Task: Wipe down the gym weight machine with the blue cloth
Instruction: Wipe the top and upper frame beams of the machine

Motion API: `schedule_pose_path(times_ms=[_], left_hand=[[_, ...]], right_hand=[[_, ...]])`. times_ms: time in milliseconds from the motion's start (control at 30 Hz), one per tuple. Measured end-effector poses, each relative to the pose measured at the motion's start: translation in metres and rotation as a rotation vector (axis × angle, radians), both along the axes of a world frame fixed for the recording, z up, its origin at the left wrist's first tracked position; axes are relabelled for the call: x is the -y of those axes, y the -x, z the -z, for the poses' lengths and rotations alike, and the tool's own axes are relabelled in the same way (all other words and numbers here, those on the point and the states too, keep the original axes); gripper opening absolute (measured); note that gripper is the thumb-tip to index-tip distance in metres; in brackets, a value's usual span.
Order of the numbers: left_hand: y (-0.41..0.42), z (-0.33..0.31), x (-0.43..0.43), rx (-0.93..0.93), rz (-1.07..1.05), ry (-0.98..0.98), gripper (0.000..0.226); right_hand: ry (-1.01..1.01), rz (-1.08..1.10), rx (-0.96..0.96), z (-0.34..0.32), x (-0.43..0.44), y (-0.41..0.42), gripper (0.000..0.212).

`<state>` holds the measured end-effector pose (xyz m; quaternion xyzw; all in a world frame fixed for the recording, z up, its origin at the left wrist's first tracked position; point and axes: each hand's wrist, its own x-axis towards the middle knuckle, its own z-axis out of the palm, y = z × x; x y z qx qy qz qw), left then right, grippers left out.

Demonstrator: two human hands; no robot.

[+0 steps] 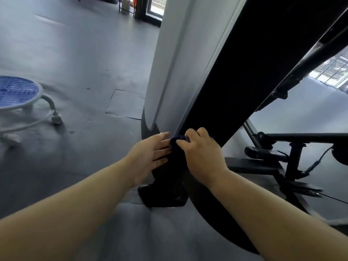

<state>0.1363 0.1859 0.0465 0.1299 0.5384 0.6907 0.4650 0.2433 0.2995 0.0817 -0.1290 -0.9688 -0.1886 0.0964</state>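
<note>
Both hands are working at the column's foot. Right hand (202, 153) is bunching the blue cloth (178, 143) in curled fingers against the weight machine (244, 72); left hand (150, 151) is lying flat, holding nothing, just beside. Column's long axis is running up-right from the grip.

The hands (177, 149) hide most of the dark cloth (177, 142); machine (235, 72) top cropped.
</note>
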Motion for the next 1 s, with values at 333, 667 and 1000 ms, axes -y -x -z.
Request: schedule_pose_path(times_ms=[333, 667, 1000], left_hand=[[0.011, 0.078, 0.002, -0.061, -0.011, 0.378, 0.029], [0.001, 0.245, 0.009, -0.554, 0.245, 0.821, 0.048], [0.001, 0.291, 0.074, -0.708, 0.471, 1.112, 0.066]], right_hand=[[-0.025, -0.058, 0.236, 0.074, -0.003, 0.016, 0.027], [-0.12, -0.045, 0.642, 0.188, 0.0, 0.053, 0.039], [-0.174, -0.125, 0.5, 0.155, -0.001, 0.061, 0.036]])
